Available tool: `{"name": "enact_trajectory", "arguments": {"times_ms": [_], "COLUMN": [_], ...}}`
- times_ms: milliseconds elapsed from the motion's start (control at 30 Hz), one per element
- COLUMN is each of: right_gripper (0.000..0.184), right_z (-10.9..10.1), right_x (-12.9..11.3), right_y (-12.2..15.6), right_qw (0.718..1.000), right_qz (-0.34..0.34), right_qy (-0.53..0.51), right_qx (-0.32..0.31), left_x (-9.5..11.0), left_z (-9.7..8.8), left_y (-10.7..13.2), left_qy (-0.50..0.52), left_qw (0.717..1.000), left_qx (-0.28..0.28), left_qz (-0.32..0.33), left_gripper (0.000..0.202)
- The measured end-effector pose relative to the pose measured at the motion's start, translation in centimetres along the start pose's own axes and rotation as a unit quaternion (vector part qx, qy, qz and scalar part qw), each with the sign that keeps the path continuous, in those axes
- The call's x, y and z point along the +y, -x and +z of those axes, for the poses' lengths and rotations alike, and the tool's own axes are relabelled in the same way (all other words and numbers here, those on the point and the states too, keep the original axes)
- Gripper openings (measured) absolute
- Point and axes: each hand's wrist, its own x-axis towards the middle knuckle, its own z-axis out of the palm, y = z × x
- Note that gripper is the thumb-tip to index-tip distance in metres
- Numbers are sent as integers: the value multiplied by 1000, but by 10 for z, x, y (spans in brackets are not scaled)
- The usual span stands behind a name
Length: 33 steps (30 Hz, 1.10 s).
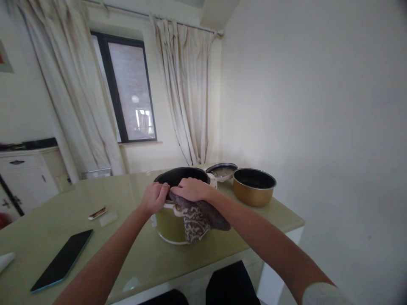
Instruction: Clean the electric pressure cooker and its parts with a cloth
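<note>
An electric cooker body (pixel 170 224) with a dark round opening, a greenish side and a white base stands on the table in front of me. My left hand (pixel 155 197) is closed over its near left rim, thumb toward the right. Beside it, my right hand (pixel 192 189) presses a grey-brown patterned cloth (pixel 197 218) against the rim, fingers bent round it. The cloth hangs down over the cooker's front right side. Much of the inside is out of sight behind my hands.
A gold inner pot (pixel 252 195) with a black inside stands right of the cooker. Behind them lies a round lid (pixel 222 170). A dark tablet (pixel 63 259), a small white-edged item (pixel 97 213) and a translucent piece (pixel 108 218) lie on the green table (pixel 127 250). A wall is at right.
</note>
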Motion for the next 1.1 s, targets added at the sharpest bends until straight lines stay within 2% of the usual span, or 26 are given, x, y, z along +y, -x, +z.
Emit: {"name": "enact_trajectory", "arguments": {"times_ms": [67,133,267,367,467,600,700,833,933,1033,1100], "right_gripper": [66,62,47,32,21,20,24,29,34,45,52], "right_z": [2,-1,-20,-41,-50,-36,-20,-5,2,3,1], "right_x": [-3,9,67,112,134,131,123,114,106,103,106], "right_y": [0,4,16,20,10,-12,-16,3,27,45,48], "right_qw": [999,995,978,978,981,983,981,980,972,963,962], "right_qz": [-29,-89,-197,-201,-193,-177,-179,-157,-168,-207,-202], "right_qy": [-9,-27,-56,-45,-13,20,17,6,-30,-70,-70], "right_qx": [-12,-25,-45,-21,17,48,74,120,163,160,167], "left_x": [1,3,7,8,8,7,7,7,7,7,7], "left_z": [-1,-3,-6,-6,-5,-6,-6,-6,-5,-5,-4], "left_y": [0,-1,-3,-3,-3,-3,-2,-2,-3,-4,-4], "left_qy": [-6,1,35,36,31,28,27,31,35,34,33], "left_qw": [1000,1000,999,999,999,999,999,999,999,999,999], "left_qx": [3,-10,-38,-23,-16,-20,-21,-19,-20,-26,-27], "left_qz": [0,-3,-14,-16,-17,-12,-7,3,3,7,7], "left_gripper": [54,55,56,56,55,55,55,55,55,55,55]}}
